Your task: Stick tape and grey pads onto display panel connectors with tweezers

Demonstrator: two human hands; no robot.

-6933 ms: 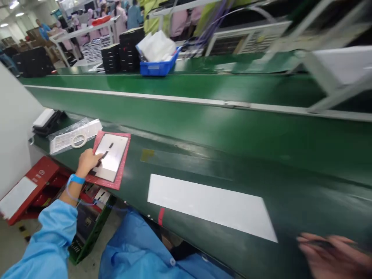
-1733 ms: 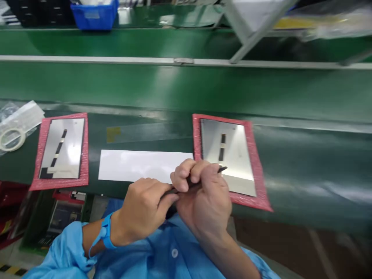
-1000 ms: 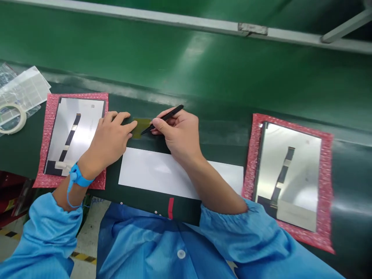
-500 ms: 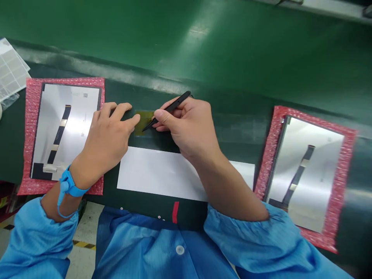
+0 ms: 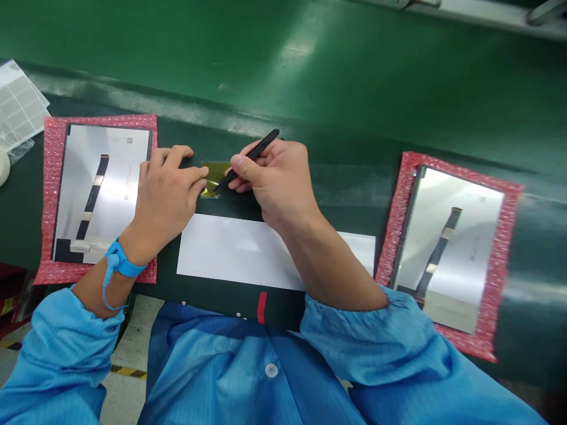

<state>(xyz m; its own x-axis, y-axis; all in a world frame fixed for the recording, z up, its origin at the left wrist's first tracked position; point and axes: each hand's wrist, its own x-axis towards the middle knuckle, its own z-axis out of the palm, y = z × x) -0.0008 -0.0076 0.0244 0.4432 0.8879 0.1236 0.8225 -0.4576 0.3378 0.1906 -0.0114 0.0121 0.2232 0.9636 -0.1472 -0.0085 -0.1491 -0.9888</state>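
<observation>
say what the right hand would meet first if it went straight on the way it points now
Most likely the glossy translucent yellow film: the tip of the slim black pointed tool in the right hand is right at it, though contact is unclear. The left hand lies just beyond.

Dark green workbench, viewed from its front edge. At left, a pink bubble-wrap sheet reaches the front edge; a second bubble-wrap sheet lies askew toward the right. Between them, a white rectangular sheet runs along the front edge, set back from it; a short red strip marks that edge. Farther back, amber film lies at the left end of what appears to be a clear strip. Far left: grid-lined sheets, clear plastic and a pale round object, partly cropped.
</observation>
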